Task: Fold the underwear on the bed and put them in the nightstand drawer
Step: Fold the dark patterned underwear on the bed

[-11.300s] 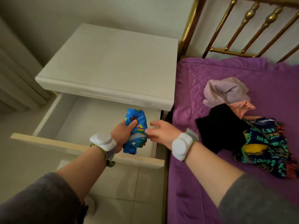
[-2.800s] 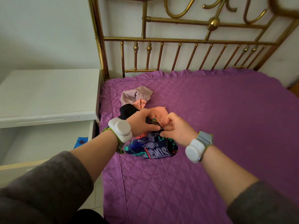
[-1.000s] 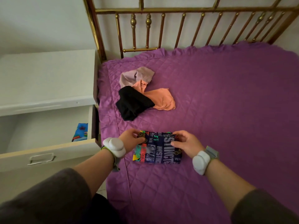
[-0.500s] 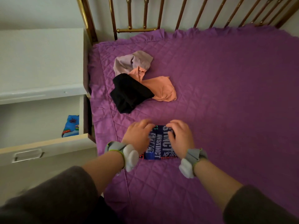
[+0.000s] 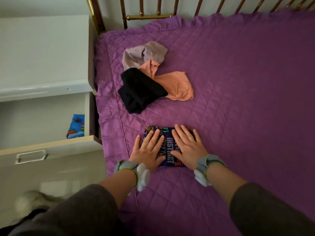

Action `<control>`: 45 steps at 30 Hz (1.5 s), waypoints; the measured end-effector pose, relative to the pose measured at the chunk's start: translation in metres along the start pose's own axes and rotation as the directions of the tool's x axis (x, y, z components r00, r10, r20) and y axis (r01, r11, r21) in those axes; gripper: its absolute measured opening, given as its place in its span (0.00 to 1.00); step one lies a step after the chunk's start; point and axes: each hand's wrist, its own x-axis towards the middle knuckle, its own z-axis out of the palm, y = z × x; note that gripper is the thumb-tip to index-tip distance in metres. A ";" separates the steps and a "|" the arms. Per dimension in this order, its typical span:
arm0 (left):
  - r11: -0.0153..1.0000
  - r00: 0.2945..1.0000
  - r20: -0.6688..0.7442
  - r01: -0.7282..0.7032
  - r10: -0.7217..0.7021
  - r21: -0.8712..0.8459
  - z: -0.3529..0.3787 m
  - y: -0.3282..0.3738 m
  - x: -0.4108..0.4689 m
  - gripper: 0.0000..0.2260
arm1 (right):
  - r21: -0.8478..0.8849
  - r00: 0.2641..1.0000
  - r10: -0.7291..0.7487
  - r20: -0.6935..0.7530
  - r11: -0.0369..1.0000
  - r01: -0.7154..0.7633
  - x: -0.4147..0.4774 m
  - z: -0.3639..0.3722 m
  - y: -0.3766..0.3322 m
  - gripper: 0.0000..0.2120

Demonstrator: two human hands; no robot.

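Navy printed underwear (image 5: 167, 147) lies folded into a small rectangle near the bed's left edge. My left hand (image 5: 149, 150) and my right hand (image 5: 186, 147) both press flat on it, fingers straight and spread. Farther up the bed lie a black pair (image 5: 139, 90), an orange pair (image 5: 175, 86) and a mauve pair (image 5: 143, 54), all overlapping and unfolded. Folded blue patterned underwear (image 5: 76, 126) sits in the right corner of the open nightstand drawer (image 5: 51, 147).
The white nightstand (image 5: 44, 53) stands left of the purple quilted bed (image 5: 238, 99), its drawer pulled out toward me. A brass headboard (image 5: 150, 15) runs along the far side. The quilt to the right is bare.
My hands went from pinching the navy underwear's edges to lying flat on top of the folded piece. The camera has tilted further down over it.
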 end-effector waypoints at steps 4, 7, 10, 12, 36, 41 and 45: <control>0.999 0.999 0.042 0.033 -0.033 -0.013 -0.017 0.006 -0.001 0.34 | 0.038 0.996 0.043 0.072 0.998 -0.046 0.006 -0.013 -0.005 0.36; 0.931 0.951 -0.046 0.290 -0.307 -0.220 -0.032 0.013 -0.014 0.38 | 0.082 0.995 0.085 0.052 0.993 -0.089 0.027 -0.036 -0.013 0.31; 0.743 0.844 0.027 0.487 -0.536 -0.459 -0.043 0.019 -0.024 0.40 | 0.063 0.998 0.008 0.061 0.998 -0.012 0.048 -0.050 -0.024 0.28; 0.611 0.794 0.137 0.554 -0.593 -0.566 -0.050 0.021 -0.024 0.37 | 0.078 0.992 -0.027 0.121 0.997 0.017 0.058 -0.053 -0.036 0.28; 0.101 0.964 0.260 0.265 -0.061 -0.959 -0.096 -0.011 -0.013 0.21 | 0.751 0.928 -0.072 0.366 0.612 -0.249 0.045 -0.104 -0.020 0.25; -0.245 0.932 0.260 0.198 -0.253 -0.949 -0.110 -0.022 -0.007 0.07 | 0.861 0.961 -0.017 0.277 0.448 -0.240 0.037 -0.117 -0.015 0.08; -0.122 0.949 0.227 0.204 -0.218 -0.971 -0.108 -0.023 -0.006 0.16 | 0.910 0.985 0.052 0.162 0.377 -0.170 0.032 -0.125 -0.013 0.04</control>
